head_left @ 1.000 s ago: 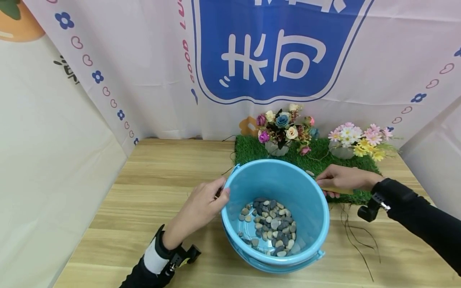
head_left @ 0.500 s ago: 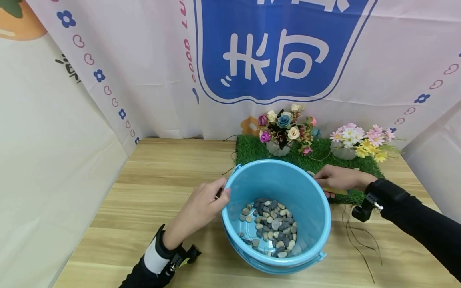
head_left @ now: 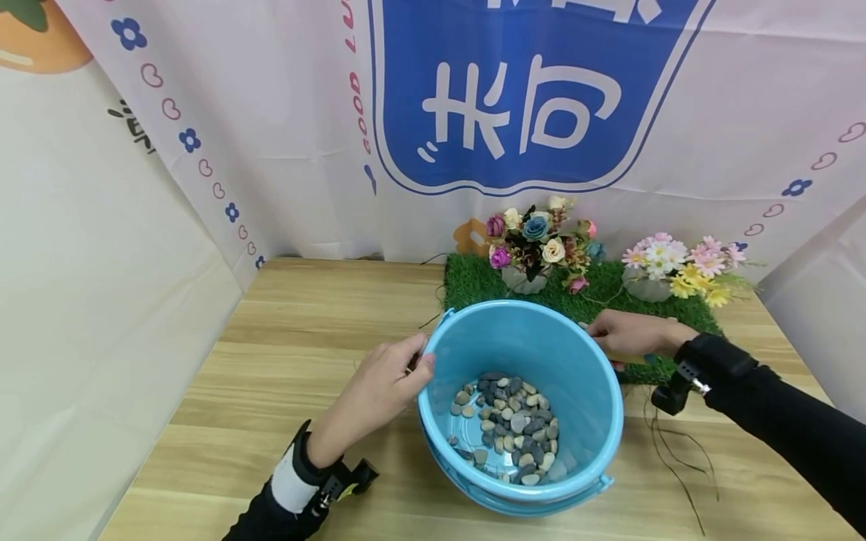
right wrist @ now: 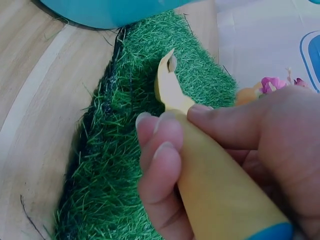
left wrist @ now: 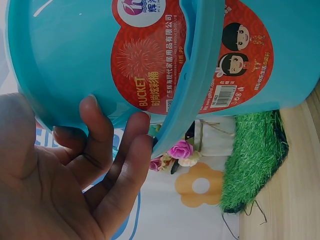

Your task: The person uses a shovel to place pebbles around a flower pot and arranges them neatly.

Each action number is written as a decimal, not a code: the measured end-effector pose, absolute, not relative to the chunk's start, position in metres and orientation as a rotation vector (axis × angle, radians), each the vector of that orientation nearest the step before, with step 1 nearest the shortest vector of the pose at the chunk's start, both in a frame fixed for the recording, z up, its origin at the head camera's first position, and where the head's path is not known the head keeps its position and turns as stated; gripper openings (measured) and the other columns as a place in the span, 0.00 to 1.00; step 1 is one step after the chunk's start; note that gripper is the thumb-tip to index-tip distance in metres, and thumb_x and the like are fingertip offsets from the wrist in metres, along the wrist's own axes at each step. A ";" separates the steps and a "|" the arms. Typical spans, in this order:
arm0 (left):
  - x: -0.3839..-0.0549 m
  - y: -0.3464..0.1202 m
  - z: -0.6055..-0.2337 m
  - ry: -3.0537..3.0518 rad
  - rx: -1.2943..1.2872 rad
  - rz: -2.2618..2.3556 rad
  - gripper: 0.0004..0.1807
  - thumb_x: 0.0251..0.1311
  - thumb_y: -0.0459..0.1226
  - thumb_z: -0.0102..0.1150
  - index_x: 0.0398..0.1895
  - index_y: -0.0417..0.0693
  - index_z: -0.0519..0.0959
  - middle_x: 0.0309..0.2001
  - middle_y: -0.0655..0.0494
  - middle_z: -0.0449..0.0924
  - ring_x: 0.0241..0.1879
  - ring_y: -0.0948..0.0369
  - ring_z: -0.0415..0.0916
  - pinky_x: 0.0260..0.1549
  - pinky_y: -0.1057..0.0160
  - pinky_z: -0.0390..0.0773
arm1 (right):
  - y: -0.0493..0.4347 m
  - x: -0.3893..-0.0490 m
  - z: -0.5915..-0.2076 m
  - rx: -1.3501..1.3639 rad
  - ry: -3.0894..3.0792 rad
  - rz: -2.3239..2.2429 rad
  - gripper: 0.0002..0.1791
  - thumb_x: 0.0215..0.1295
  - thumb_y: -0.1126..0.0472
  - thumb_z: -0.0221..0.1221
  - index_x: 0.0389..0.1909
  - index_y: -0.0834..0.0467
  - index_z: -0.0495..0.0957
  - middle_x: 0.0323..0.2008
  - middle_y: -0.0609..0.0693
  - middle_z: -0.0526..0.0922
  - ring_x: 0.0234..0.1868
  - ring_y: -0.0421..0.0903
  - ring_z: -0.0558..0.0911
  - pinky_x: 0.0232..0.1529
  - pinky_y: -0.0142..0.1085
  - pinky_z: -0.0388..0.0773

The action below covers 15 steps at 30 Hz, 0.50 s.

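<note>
A light-blue bucket stands on the wooden table with grey and tan pebbles across its bottom. My left hand grips its rim on the left side; in the left wrist view the fingers curl at the rim, near a red label. Just right of the bucket, my right hand holds a small yellow trowel by its handle, which has a blue end. Low over the grass mat, the trowel's blade carries a greyish pebble. In the head view the bucket hides the blade.
Behind the bucket lies a green artificial grass mat. Two pots of artificial flowers, mixed roses and pink and yellow daisies, stand on it. Thin brown strands lie on the table at the right. A printed cloth hangs behind.
My right hand has moved slightly left with the trowel, closer to the bucket's right side. My left hand keeps its grip on the rim, and the bucket stays in place.
</note>
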<state>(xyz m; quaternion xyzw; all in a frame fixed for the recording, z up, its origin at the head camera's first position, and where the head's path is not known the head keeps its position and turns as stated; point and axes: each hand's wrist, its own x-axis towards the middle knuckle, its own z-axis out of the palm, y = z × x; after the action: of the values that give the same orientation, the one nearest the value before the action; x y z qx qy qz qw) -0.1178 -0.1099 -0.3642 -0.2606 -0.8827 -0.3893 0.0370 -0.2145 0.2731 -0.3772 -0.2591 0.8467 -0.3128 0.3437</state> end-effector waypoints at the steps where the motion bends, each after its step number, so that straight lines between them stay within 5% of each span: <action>1: -0.118 -0.110 -0.364 -2.710 -0.801 -1.194 0.07 0.64 0.41 0.44 0.27 0.55 0.67 0.17 0.64 0.66 0.16 0.68 0.66 0.12 0.66 0.65 | 0.272 -0.215 -0.378 -0.666 2.205 -0.802 0.16 0.71 0.57 0.45 0.29 0.52 0.81 0.18 0.50 0.76 0.17 0.45 0.71 0.22 0.37 0.72; 15: -0.118 -0.110 -0.365 -2.717 -0.799 -1.230 0.07 0.64 0.40 0.44 0.27 0.55 0.68 0.18 0.64 0.67 0.16 0.69 0.67 0.12 0.66 0.67 | 0.260 -0.213 -0.362 -0.658 2.207 -0.765 0.15 0.68 0.62 0.48 0.27 0.51 0.82 0.17 0.52 0.77 0.15 0.48 0.72 0.20 0.36 0.71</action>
<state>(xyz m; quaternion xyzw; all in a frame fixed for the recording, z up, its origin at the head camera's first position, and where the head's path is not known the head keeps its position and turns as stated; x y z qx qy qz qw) -0.1176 -0.1095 -0.3645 -0.2588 -0.8796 -0.3982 0.0269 -0.2134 0.2597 -0.3616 -0.2542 0.8519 -0.2955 0.3497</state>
